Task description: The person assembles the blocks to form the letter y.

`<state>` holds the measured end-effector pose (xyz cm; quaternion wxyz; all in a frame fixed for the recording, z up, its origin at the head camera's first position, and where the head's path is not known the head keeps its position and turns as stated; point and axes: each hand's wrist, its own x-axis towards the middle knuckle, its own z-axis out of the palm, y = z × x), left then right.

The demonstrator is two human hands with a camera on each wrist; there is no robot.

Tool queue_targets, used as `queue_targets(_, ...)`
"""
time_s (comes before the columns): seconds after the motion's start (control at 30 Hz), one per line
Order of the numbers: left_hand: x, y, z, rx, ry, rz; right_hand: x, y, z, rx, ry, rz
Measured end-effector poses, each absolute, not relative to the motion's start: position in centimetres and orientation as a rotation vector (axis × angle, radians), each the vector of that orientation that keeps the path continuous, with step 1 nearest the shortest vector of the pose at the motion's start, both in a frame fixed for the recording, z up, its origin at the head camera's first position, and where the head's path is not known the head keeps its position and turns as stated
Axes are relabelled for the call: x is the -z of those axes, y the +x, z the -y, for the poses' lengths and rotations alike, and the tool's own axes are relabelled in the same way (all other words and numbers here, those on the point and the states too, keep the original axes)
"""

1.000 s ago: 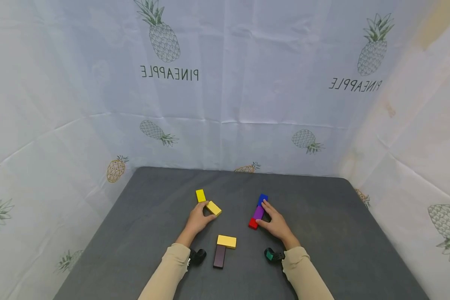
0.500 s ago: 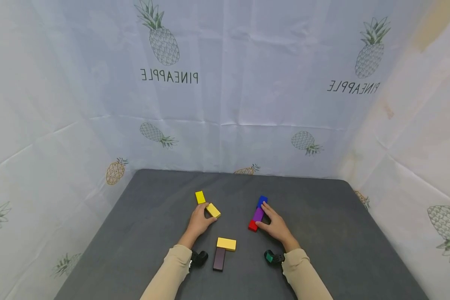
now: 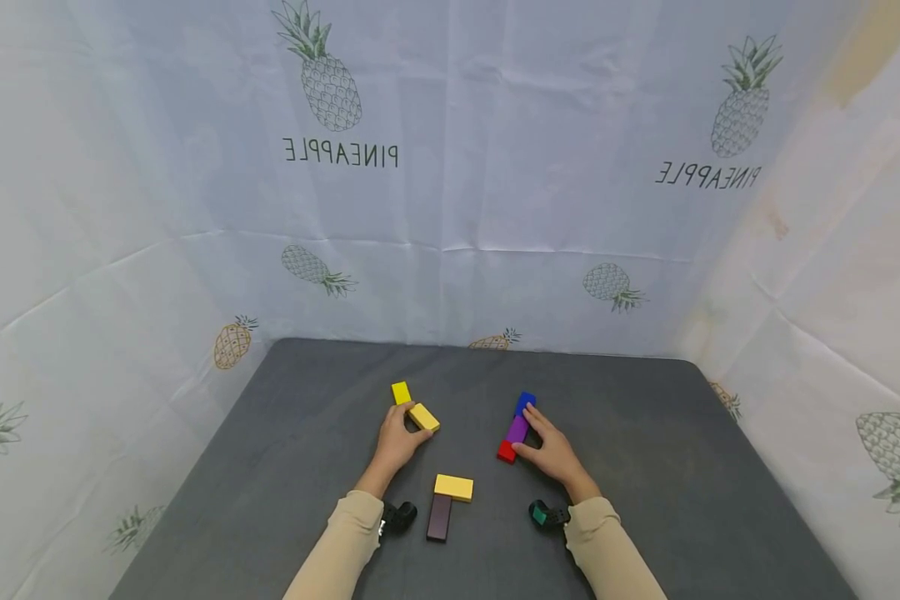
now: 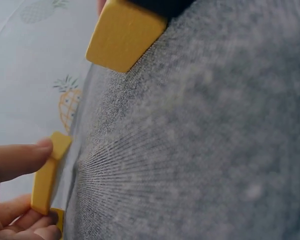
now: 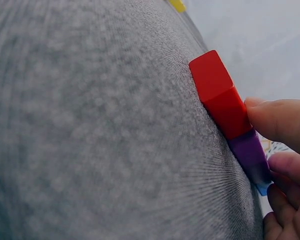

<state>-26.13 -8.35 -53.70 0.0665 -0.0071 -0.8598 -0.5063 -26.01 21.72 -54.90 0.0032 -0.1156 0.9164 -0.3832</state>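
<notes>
My left hand [image 3: 396,437] pinches a yellow wooden block [image 3: 424,417] between thumb and fingers, low over the dark table. Just beyond that block's far end lies a brighter yellow block [image 3: 401,392]. To the right, a red block [image 3: 506,451], a purple block [image 3: 517,430] and a blue block [image 3: 525,401] form a slanting row, end to end. The right hand [image 3: 555,454] rests on this row. In the right wrist view its thumb [image 5: 265,112] touches the red block, while the other fingers lie by the purple and blue ones.
Nearer the person, another yellow block [image 3: 453,487] lies across the end of a dark brown block [image 3: 438,518]. A black camera [image 3: 399,517] sits at the left wrist, another [image 3: 547,513] at the right. White pineapple-print cloth [image 3: 450,292] hangs behind the table [image 3: 645,500].
The pinched yellow block has shifted very slightly left and away, closer to the brighter yellow block, together with the left hand. The right hand and its row stay put.
</notes>
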Motion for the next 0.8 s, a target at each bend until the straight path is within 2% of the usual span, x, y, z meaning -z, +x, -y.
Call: queue_targets(0.8, 50.2, -25.4, 4.4, 1.827, -0.073, 2.448, 54.7, -26.0, -21.6, 1.201, -0.348, -2.861)
